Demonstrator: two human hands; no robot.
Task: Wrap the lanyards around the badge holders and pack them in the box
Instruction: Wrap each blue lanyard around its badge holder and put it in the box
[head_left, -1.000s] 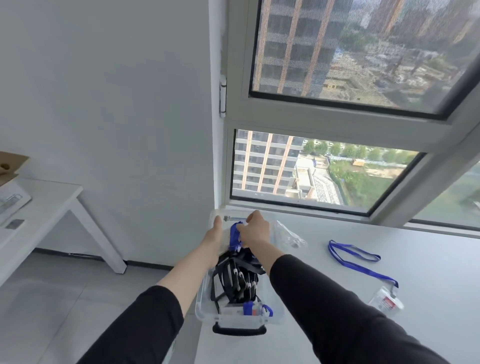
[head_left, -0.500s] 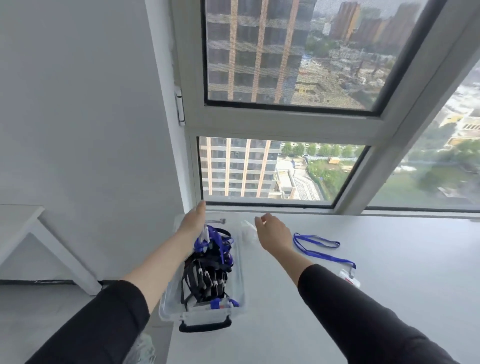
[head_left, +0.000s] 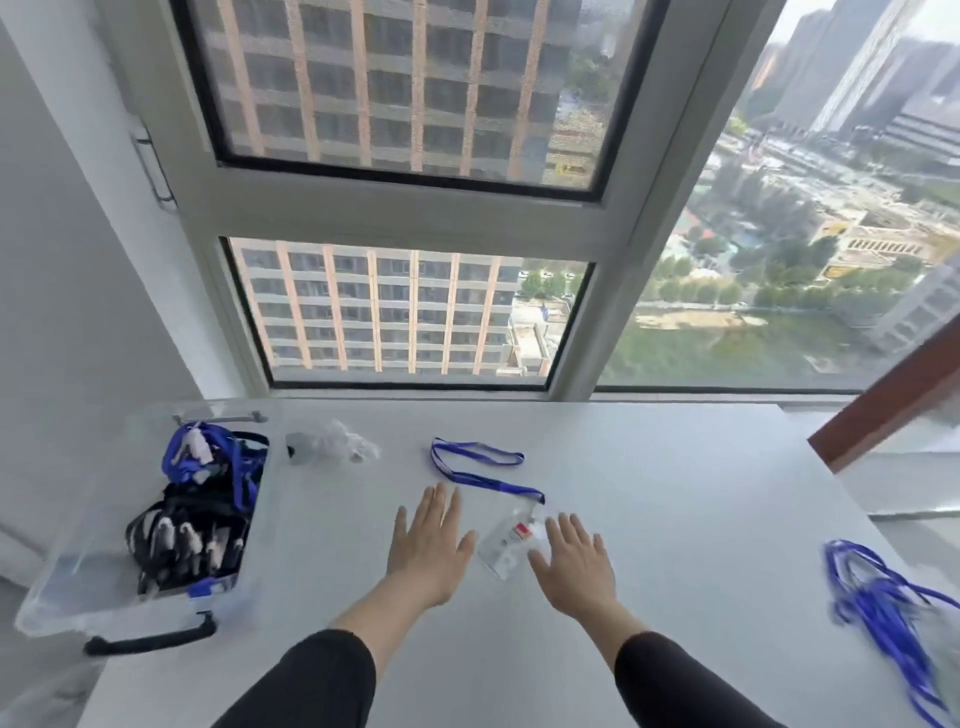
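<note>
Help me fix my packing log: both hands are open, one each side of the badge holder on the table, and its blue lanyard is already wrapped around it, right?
No. The head view shows the blue lanyard unwound, trailing across the table beyond the badge holder. The left hand and right hand are open, one each side of it.
</note>
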